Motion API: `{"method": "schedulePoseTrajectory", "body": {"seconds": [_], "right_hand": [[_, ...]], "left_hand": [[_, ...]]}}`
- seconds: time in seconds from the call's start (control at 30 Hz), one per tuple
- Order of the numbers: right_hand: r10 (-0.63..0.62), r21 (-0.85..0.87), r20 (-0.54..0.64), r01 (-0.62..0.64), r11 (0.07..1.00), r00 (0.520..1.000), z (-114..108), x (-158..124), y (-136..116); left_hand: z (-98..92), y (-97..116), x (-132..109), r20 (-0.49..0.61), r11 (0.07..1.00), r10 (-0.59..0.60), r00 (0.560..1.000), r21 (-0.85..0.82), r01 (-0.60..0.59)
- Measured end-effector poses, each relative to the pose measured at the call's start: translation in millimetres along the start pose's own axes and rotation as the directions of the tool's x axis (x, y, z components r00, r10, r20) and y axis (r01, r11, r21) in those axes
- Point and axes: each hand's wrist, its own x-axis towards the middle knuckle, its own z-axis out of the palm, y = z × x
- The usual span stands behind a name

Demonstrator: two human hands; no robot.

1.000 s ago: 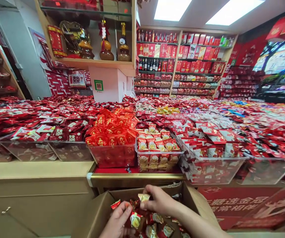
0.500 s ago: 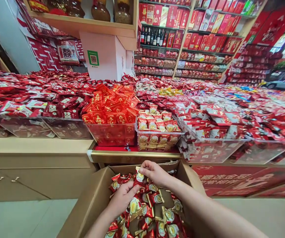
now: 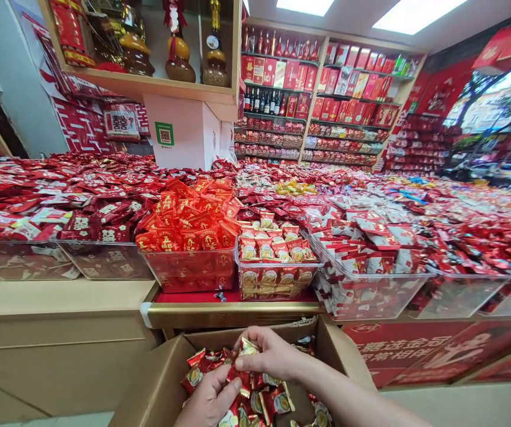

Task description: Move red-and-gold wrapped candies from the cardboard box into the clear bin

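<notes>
Over an open cardboard box (image 3: 157, 379) my two hands meet. My right hand (image 3: 271, 354) pinches a red-and-gold wrapped candy (image 3: 249, 348) between thumb and fingers, its gold end up. Just below and to the left, my left hand (image 3: 213, 396) closes its thumb and fingers on the lower red part of the wrapping; whether this is the same piece or a second one I cannot tell. Loose wrapped candies (image 3: 277, 401) of the same look lie in the box under both hands. Straight ahead, a clear bin (image 3: 277, 279) holds such candies in neat rows.
A bin of orange-red packets (image 3: 188, 270) stands left of the candy bin, and a bin of white-and-red packets (image 3: 371, 290) to its right. A gold-edged counter ledge (image 3: 238, 309) borders the box's far side. Bottles (image 3: 178, 53) sit in a cabinet above.
The view has tipped upward, so box and counter sit lower in the picture. My hands have drawn closer together, and my right hand's fingers now wrap further round the candy.
</notes>
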Motion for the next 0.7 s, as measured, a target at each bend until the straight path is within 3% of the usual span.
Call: {"method": "schedulePoseTrajectory", "body": {"seconds": [0.13,0.3,0.57,0.7], "right_hand": [[0.066,0.038,-0.021,-0.065,0.997,0.998,5,0,-2],[0.036,0.109,-0.181,-0.016,0.994,0.983,10,3,-6],[0.118,0.100,-0.158,-0.103,0.990,0.980,5,3,-5],[0.073,0.122,-0.225,-0.046,0.992,0.972,6,2,-6]], "left_hand": [[-1.1,-3,1,-0.036,0.999,0.004,0.999,0.033,-0.003],[4.4,-12,6,-0.138,0.999,-0.024,0.990,-0.048,0.017],[0.2,-14,9,-0.166,0.994,-0.031,0.986,-0.108,0.014],[4.2,-9,7,-0.193,0.981,-0.053,0.980,-0.193,0.015]]}}
